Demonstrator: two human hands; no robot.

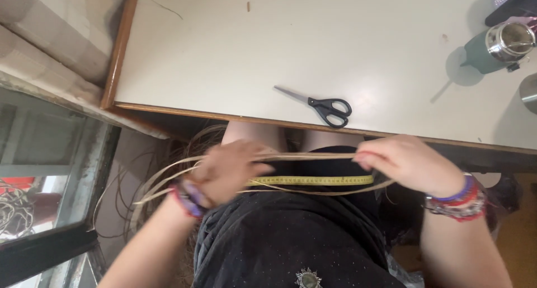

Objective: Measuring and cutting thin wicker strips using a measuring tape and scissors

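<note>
My left hand (226, 170) and my right hand (405, 162) are held over my lap, below the table's front edge. Between them runs a bundle of thin tan straw-like strands (313, 155), and both hands grip it. The strands trail off in loops past my left wrist (162, 182). A yellow measuring tape (313, 180) lies stretched across my dark clothing just under the strands. Both wrists wear several coloured bead bracelets. My left hand is blurred.
Black-handled scissors (324, 106) lie shut on the pale table (251, 53) near its front edge. A grey-green metal flask (495, 46) stands at the far right, beside a dark object (512, 5). A window frame (61, 170) is at my left.
</note>
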